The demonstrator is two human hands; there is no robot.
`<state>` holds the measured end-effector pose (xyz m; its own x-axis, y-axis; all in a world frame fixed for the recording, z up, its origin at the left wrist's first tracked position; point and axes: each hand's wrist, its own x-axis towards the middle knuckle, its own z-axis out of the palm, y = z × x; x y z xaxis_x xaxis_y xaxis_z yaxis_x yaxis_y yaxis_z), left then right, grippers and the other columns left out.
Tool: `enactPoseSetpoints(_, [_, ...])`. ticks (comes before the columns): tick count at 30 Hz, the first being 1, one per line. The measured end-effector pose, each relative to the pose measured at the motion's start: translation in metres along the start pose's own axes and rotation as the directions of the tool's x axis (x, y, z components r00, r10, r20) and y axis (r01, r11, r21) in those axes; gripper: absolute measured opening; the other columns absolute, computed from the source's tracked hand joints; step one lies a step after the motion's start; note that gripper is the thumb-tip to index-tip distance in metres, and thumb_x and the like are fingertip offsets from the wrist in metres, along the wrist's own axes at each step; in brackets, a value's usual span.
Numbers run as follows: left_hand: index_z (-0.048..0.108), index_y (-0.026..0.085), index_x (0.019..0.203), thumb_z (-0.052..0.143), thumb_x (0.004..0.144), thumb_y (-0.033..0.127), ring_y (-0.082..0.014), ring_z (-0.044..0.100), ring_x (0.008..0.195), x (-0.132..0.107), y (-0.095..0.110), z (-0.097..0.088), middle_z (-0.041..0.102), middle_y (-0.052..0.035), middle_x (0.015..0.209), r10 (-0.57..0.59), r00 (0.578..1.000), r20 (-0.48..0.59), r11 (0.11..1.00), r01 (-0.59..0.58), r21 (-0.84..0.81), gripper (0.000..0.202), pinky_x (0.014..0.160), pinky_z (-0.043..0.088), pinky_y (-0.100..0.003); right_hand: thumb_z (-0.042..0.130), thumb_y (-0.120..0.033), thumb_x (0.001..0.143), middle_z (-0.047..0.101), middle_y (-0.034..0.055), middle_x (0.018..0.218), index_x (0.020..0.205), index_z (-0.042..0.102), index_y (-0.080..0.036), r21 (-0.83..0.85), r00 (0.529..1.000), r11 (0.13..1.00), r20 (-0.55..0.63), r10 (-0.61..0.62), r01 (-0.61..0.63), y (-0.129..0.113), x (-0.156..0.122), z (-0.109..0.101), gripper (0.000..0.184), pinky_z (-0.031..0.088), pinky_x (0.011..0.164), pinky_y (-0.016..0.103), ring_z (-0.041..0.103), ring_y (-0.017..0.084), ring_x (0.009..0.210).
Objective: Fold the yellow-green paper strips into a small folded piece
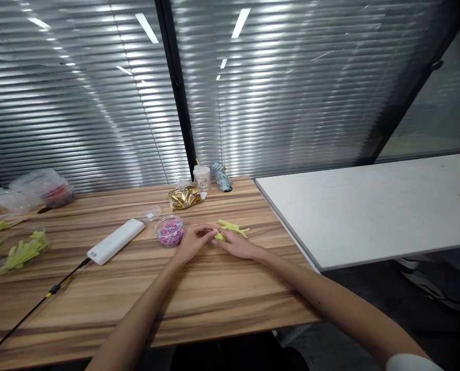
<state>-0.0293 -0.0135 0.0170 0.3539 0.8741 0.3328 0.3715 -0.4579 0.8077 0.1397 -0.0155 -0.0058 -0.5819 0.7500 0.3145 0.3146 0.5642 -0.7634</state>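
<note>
Fingers of the left hand [194, 240] and right hand [235, 245] pinch a small yellow piece [219, 236]. It is right of the round clear plastic tub [170, 231].

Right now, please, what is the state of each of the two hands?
Left hand: fingers curled beside the yellow strips; whether it grips them cannot be told.
Right hand: closed, holding the yellow strips.

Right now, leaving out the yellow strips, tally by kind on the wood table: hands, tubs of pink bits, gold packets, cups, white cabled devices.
Hands: 2 (left hand, right hand)
Tub of pink bits: 1
Gold packet: 1
Cup: 1
White cabled device: 1
Total: 6
</note>
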Motion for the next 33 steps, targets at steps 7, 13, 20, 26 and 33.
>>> enactPoseSetpoints(7, [0.068, 0.017, 0.086, 0.057, 0.073, 0.037, -0.0182, 0.062, 0.075, 0.0005, -0.0024, 0.0007, 0.069, -0.0058, 0.083, -0.002, 1.0, 0.004, 1.0, 0.002, -0.009, 0.026, 0.068, 0.049, -0.028, 0.042, -0.034, 0.085, 0.057, 0.0061, 0.112, 0.117, 0.048, -0.02, -0.005, 1.0, 1.0, -0.003, -0.007, 0.007, -0.0005, -0.0001, -0.0002, 0.035, 0.039, 0.09, 0.035, 0.053, 0.019, 0.1])
enactPoseSetpoints(13, [0.068, 0.016, 0.086, 0.056, 0.074, 0.037, -0.0187, 0.062, 0.077, -0.0003, 0.0012, -0.0002, 0.069, -0.0062, 0.084, -0.001, 1.0, 0.009, 1.0, 0.0, 0.014, 0.027, 0.07, 0.049, -0.028, 0.043, -0.036, 0.085, 0.056, 0.0059, 0.115, 0.118, 0.048, -0.021, 0.006, 1.0, 1.0, -0.011, -0.021, 0.021, 0.0002, 0.0, 0.0001, 0.036, 0.038, 0.091, 0.035, 0.052, 0.019, 0.102])
enactPoseSetpoints(20, [0.068, 0.016, 0.085, 0.056, 0.075, 0.036, -0.018, 0.062, 0.077, 0.0004, 0.0016, -0.0005, 0.069, -0.0059, 0.085, 0.011, 1.0, 0.023, 1.0, -0.011, 0.003, 0.026, 0.069, 0.048, -0.026, 0.043, -0.037, 0.085, 0.058, 0.0062, 0.11, 0.116, 0.049, -0.02, -0.017, 1.0, 1.0, -0.018, -0.005, 0.005, -0.0001, -0.0001, -0.0001, 0.036, 0.039, 0.089, 0.036, 0.053, 0.02, 0.1])
enactPoseSetpoints(26, [0.068, 0.016, 0.083, 0.056, 0.075, 0.035, -0.0178, 0.062, 0.076, 0.0006, 0.0026, -0.0011, 0.069, -0.0058, 0.083, 0.019, 1.0, 0.023, 1.0, -0.019, 0.021, 0.024, 0.068, 0.048, -0.026, 0.042, -0.036, 0.085, 0.058, 0.0072, 0.111, 0.116, 0.049, -0.019, -0.018, 1.0, 1.0, -0.015, 0.001, -0.001, -0.0011, -0.0006, -0.0006, 0.036, 0.04, 0.089, 0.035, 0.053, 0.019, 0.1])
enactPoseSetpoints(33, [0.068, 0.016, 0.084, 0.056, 0.075, 0.036, -0.018, 0.062, 0.076, 0.0003, 0.0021, -0.0011, 0.069, -0.006, 0.084, 0.008, 1.0, 0.022, 1.0, -0.008, 0.016, 0.025, 0.067, 0.047, -0.026, 0.042, -0.035, 0.085, 0.058, 0.0083, 0.111, 0.116, 0.049, -0.018, -0.035, 1.0, 0.999, -0.014, 0.016, -0.017, -0.0008, -0.0007, -0.0001, 0.036, 0.04, 0.089, 0.035, 0.053, 0.019, 0.101])
